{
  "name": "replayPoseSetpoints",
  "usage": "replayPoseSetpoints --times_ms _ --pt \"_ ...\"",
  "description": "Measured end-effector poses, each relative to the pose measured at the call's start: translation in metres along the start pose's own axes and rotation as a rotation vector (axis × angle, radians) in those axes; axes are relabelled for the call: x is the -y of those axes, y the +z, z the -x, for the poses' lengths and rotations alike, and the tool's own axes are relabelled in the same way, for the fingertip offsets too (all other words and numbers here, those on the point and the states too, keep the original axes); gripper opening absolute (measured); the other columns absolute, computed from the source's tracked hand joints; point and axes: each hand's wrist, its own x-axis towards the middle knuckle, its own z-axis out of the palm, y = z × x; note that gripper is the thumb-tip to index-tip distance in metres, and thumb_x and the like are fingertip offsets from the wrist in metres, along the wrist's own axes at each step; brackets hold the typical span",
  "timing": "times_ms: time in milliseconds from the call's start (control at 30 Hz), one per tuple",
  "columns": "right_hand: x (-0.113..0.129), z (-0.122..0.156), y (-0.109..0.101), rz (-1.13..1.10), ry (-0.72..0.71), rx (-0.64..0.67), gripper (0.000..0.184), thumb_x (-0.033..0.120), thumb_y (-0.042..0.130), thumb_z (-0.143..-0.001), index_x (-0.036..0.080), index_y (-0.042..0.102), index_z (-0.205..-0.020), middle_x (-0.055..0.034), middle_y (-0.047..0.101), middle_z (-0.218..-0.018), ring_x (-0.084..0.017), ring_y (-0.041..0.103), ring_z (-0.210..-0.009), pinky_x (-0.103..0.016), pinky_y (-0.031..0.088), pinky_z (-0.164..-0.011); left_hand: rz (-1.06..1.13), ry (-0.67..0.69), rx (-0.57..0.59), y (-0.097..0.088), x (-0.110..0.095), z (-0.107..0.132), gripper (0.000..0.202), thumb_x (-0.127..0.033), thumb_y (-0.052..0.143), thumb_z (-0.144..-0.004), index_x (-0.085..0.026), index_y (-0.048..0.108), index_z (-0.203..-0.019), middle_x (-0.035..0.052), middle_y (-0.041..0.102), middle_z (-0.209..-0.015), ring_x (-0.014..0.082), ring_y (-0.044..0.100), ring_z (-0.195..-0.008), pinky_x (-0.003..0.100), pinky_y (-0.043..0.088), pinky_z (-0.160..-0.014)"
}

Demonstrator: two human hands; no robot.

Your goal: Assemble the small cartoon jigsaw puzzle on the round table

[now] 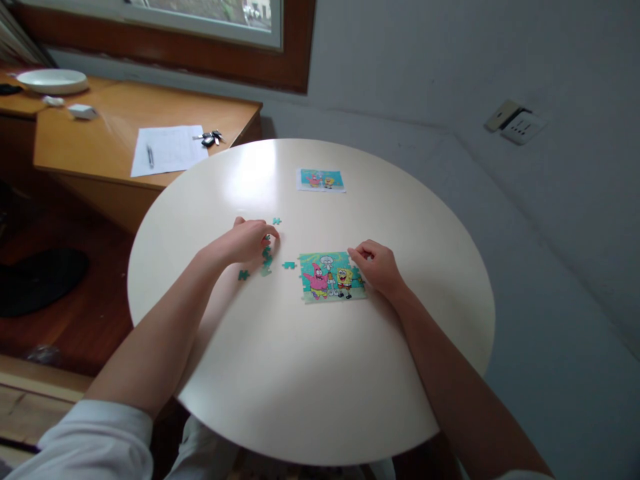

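A partly joined jigsaw puzzle point(327, 277) with cartoon figures lies flat on the round white table point(310, 387); its left side shows open tabs and notches. My right hand point(377, 263) rests at its upper right edge, thumb and forefinger pressed together. Whatever may be between those fingertips is hidden. To the left, my left hand point(253, 240) hovers over a small cluster of loose green puzzle pieces point(267, 259), its fingers bent down and apart, partly covering them. Single pieces lie around it: one puzzle piece point(289, 265) near the puzzle's left edge, another puzzle piece point(243, 275) below my left wrist.
Farther back on the table lies a printed reference picture point(321, 180). A loose piece point(277, 221) sits beyond my left hand. The wooden desk point(100, 147) at back left bears a paper sheet point(173, 148), pen, keys point(210, 139) and a white round lid-like object point(54, 81).
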Motion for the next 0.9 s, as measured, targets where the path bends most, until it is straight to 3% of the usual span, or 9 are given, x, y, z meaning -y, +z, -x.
replayPoseSetpoints --times_ms 367,667,900 --pt "0.002 0.0 -0.001 -0.003 0.005 0.004 0.028 0.033 0.054 -0.074 0.021 0.043 -0.05 0.0012 0.046 -0.052 -0.012 0.038 -0.053 -0.027 0.034 -0.055 -0.067 -0.045 0.023 -0.011 -0.004 0.007 0.037 -0.012 0.036 -0.081 -0.02 0.068 -0.096 0.0084 0.068 -0.102 0.0216 0.061 -0.089 0.04 0.032 -0.093" --pt "0.003 0.0 -0.001 0.007 0.004 0.013 0.028 0.034 0.053 -0.074 0.021 0.043 -0.051 0.0012 0.046 -0.053 -0.012 0.039 -0.052 -0.027 0.034 -0.055 -0.02 0.052 0.044 -0.005 -0.01 0.006 0.041 -0.012 0.037 -0.079 -0.021 0.067 -0.105 0.0069 0.066 -0.096 0.0193 0.06 -0.083 0.039 0.031 -0.094" --pt "0.002 0.0 -0.001 0.006 0.006 0.009 0.029 0.035 0.053 -0.074 0.022 0.044 -0.051 0.0007 0.047 -0.053 -0.013 0.039 -0.053 -0.027 0.034 -0.055 -0.012 0.018 -0.033 -0.002 0.0 0.001 0.038 -0.016 0.04 -0.08 -0.021 0.068 -0.105 0.0088 0.066 -0.098 0.0214 0.061 -0.085 0.038 0.035 -0.091"
